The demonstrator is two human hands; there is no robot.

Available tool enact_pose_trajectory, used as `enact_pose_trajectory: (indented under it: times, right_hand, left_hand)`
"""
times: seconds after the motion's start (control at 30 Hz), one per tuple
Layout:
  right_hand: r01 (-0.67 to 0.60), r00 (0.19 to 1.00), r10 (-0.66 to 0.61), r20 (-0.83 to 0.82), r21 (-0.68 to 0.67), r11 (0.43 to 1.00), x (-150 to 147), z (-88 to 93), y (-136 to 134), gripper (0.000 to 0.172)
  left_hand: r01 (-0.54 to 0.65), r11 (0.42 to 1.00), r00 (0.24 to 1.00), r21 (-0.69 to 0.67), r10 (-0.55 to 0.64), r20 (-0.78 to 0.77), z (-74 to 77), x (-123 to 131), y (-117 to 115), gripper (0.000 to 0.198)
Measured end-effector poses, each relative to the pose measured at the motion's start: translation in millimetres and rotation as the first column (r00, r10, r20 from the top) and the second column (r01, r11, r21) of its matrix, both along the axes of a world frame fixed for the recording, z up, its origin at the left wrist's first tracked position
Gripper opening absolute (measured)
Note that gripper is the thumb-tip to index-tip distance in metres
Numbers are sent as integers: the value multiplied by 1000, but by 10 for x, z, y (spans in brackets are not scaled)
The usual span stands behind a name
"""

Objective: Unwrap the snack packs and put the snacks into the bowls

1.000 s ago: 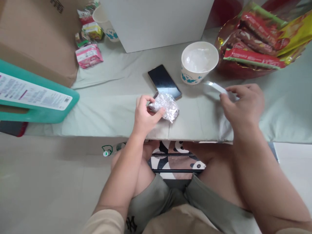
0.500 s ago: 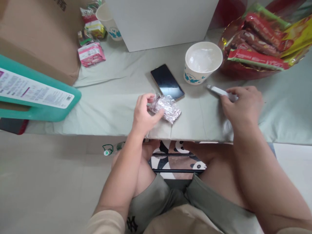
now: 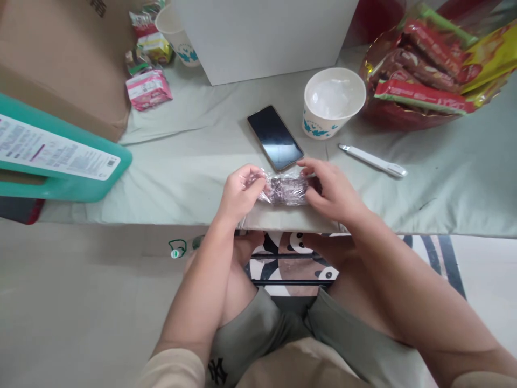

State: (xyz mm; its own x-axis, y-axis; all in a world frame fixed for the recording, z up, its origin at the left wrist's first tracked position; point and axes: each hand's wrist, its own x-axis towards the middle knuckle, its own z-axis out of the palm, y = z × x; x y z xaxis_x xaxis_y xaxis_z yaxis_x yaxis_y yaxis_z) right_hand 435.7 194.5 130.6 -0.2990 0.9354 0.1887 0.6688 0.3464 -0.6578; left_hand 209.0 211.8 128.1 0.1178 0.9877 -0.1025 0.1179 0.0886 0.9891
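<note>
A small crinkled packet [image 3: 284, 189] with a silvery, see-through wrapper and something dark inside lies near the front edge of the cloth-covered table [image 3: 194, 156]. My left hand [image 3: 239, 191] pinches its left end and my right hand [image 3: 329, 189] grips its right end, so both hold it between them. A white pen-shaped tool [image 3: 372, 160] lies free on the cloth to the right of my right hand. A black phone [image 3: 274, 137] lies face up just behind the packet.
A white paper cup [image 3: 333, 102] with blue print stands behind the phone. A pile of red snack bags [image 3: 432, 64] fills the back right. A white box [image 3: 262, 35], a second cup [image 3: 175, 32], small packets [image 3: 147, 89], a cardboard box [image 3: 60, 59] and a teal stool [image 3: 60, 161] stand at back and left.
My right hand has let go of the white tool, which now lies on the cloth, and has moved left onto the packet's right end. My left hand has stayed on the packet.
</note>
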Motion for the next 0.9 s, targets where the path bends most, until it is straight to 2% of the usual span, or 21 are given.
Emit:
enact_pose_trajectory:
  times: [0.13,0.2,0.37,0.43,0.57,0.73,0.9]
  right_hand:
    - [102,995,-102,-9,11,995,99,2,31,23]
    - [143,990,-143,-9,13,990,148,-3,40,17]
    - [77,994,-74,-84,39,996,113,-28,41,34]
    - [59,996,-57,-70,25,998,81,-28,44,33]
    - [136,987,-133,-90,23,991,99,-7,59,20]
    - [335,935,-329,-131,23,942,278,-15,95,11]
    - [491,868,-494,56,54,869,573,-20,117,14]
  left_hand:
    - [-88,996,995,13,88,-41,-27,-13,22,4]
    - [-94,996,995,11,94,-42,-30,-9,25,4]
    - [-2,999,999,45,4,-51,-1,47,3,3]
    - [-11,998,999,62,14,-48,5,72,-3,4]
    - [-171,982,984,74,174,-30,-8,80,13,6]
    - [-294,950,955,103,297,-20,-32,23,54,6]
    - [-399,909,908,121,411,-88,-71,-80,92,6]
